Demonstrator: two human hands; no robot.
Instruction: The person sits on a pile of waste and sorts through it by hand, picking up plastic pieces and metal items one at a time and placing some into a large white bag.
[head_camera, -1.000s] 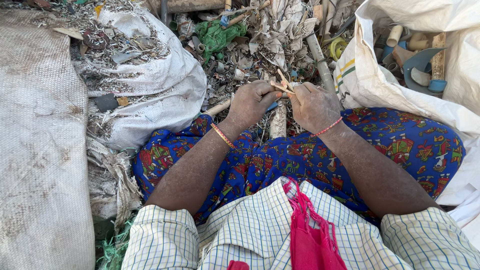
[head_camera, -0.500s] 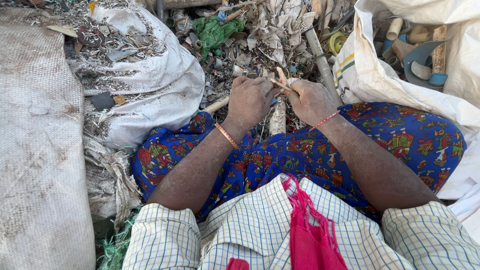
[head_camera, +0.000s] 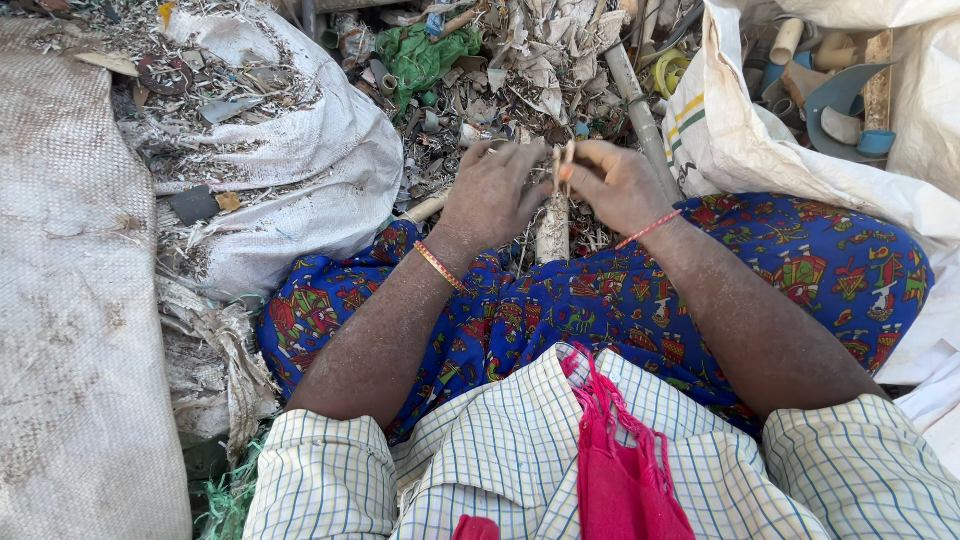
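At the upper middle of the frame, left hand (head_camera: 492, 195) and right hand (head_camera: 618, 183) both pinch one thin pale strip (head_camera: 561, 160) between their fingers; two white sacks (head_camera: 300, 150) flank the scrap.

Both hands (head_camera: 555, 190) together before the lap, fingertips pinched, forearms converging.

The thin strip (head_camera: 560, 168) pinched between the left hand (head_camera: 490, 195) and right hand (head_camera: 615, 185) is too small and blurred to be identified. The white sack (head_camera: 740, 140) is cut off by the right edge, the woven sack (head_camera: 70, 330) by the left.
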